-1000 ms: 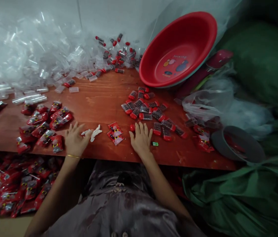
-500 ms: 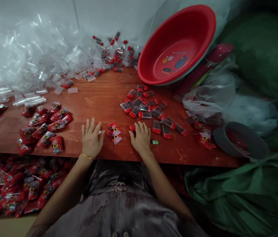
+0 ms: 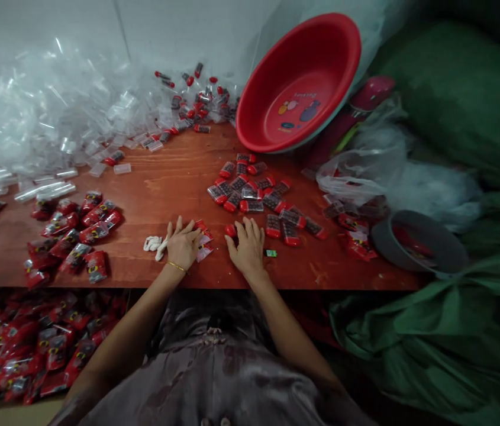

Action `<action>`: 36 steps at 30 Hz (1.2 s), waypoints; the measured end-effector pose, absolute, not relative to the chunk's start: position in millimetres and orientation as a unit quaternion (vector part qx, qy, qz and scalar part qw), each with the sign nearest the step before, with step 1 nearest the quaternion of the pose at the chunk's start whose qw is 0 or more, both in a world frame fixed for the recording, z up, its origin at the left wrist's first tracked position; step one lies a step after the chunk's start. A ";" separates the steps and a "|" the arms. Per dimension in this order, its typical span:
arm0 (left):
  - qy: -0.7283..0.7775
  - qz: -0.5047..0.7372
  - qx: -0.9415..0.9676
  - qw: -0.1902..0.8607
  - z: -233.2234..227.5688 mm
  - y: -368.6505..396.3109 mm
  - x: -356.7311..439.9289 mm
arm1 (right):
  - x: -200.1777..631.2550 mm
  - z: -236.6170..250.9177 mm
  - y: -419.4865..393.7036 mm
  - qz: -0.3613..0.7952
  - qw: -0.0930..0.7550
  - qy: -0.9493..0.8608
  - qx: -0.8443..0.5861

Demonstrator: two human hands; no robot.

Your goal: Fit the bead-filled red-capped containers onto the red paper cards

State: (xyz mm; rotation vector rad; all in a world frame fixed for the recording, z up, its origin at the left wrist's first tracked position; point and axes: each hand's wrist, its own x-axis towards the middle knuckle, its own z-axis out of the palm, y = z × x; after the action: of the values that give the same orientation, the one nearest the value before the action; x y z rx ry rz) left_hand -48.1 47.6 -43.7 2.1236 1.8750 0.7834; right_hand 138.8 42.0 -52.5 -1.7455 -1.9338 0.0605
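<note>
- I see my left hand lying flat on the surface, fingers spread, palm down over the red printed packets near the front edge; it grips nothing.
- My right hand rests palm down just beside it, fingers loosely spread, holding nothing, its fingertips touching a small red cap.
- A crumpled white scrap lies just left of my left hand.
- A tiny green piece sits just right of my right hand.
- A cluster of red-capped clear cases lies beyond my right hand.
- A heap of filled red packets lies to the left.
- A red basin leans tilted at the back, and clear empty cases are piled at the back left.
</note>
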 end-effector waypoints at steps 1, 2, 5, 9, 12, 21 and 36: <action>0.638 0.280 0.711 0.097 -40.2 46.2 -47.5 | 138.6 -50.4 39.7 0.013 0.287 -0.712 -0.641; 0.642 0.295 0.701 0.091 -35.7 44.8 -46.6 | 137.9 -47.9 37.1 0.010 0.313 -0.710 -0.631; 0.646 0.335 0.681 0.083 -19.6 38.6 -42.2 | 129.5 -37.7 29.3 0.074 0.400 -0.698 -0.589; 0.610 0.383 0.686 0.105 -3.3 26.9 -34.5 | 108.1 -23.8 26.0 0.299 0.481 -0.627 -0.535; 0.609 0.435 0.644 0.157 1.4 18.7 -30.5 | 96.5 -16.9 26.4 0.399 0.501 -0.580 -0.504; 0.540 0.494 0.203 0.651 11.1 8.7 -25.6 | 92.5 -27.4 16.5 0.269 0.519 -0.622 -0.520; 0.502 0.529 0.116 0.674 13.8 19.7 -30.6 | 164.2 -19.3 60.2 0.050 0.222 -0.759 -0.610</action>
State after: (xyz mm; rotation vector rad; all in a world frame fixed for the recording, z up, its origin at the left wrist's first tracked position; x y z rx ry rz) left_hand -30.6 19.7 13.8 0.2617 1.1286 1.1904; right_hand 164.2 60.2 -19.3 -1.6859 -2.0970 0.1388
